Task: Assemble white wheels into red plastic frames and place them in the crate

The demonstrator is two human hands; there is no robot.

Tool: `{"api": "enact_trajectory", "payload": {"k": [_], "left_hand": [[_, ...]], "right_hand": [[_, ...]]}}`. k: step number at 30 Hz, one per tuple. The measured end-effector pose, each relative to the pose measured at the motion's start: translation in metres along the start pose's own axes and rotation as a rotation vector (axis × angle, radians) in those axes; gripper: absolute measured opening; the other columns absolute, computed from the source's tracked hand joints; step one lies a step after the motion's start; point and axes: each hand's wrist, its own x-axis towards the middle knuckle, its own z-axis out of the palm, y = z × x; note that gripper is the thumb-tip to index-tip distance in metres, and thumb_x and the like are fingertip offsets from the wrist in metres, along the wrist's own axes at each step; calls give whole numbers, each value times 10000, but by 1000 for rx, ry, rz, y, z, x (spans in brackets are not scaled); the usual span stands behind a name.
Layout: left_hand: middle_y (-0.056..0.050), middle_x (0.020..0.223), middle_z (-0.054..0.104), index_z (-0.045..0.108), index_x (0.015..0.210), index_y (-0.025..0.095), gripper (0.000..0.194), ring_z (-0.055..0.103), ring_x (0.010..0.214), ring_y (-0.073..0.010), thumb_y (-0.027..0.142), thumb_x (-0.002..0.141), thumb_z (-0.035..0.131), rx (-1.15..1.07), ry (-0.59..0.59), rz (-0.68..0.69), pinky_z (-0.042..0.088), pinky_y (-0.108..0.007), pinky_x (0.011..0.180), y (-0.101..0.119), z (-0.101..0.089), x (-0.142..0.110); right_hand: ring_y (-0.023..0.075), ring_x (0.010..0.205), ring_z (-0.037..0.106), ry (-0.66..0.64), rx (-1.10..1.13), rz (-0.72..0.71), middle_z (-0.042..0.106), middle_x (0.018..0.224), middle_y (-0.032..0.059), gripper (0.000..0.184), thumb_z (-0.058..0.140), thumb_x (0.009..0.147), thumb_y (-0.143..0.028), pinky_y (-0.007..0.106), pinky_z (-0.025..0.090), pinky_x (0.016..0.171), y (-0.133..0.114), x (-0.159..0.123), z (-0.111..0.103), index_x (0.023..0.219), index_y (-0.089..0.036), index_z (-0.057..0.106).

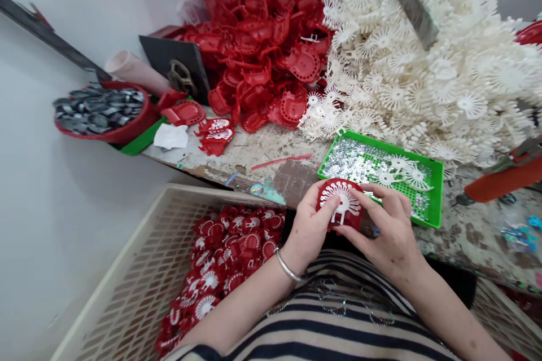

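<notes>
My left hand (311, 220) is closed around the left side of a rounded red plastic part (353, 220), its thumb pressing on the front. Set against that part's face is a white spoked plastic piece (345, 203), fanned at the top with two short legs below. From the right, my right hand (387, 223) grips the same part at its edge, thumb low and fingers near the upper rim. Just behind the hands lies a green tray (436, 197) with many small silvery pieces (351, 158) and several white spoked pieces (409, 172). The red part's back is hidden.
Loose red parts (254, 39) and white spoked pieces (393, 56) are heaped along the bench's back. A cream crate (127, 265) of red-and-white assemblies (232, 248) stands below left. A red bowl (148, 115) of dark pieces sits far left; an orange-handled tool (503, 180) lies right.
</notes>
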Motion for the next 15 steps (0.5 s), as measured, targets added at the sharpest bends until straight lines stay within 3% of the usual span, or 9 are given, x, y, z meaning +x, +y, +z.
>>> {"api": "enact_trajectory", "payload": {"k": [5,15], "left_hand": [[-23,993,696,625,1102,191,315,632,861,-153,297,815,701,-29,8,-32,531,-259,780,3,3,1],[-27,1010,680,631,1105,194,281,608,876,-151,321,857,666,-19,-34,-12,513,-256,797,-3,0,0]], "right_hand": [[307,1089,499,2,-26,10,552,1200,157,534,641,861,-510,467,367,952,2,2,-3,1241,-139,591],[310,1093,516,10,-20,7,564,1203,163,472,690,848,-369,480,380,964,1,-3,6,1238,-116,611]]}}
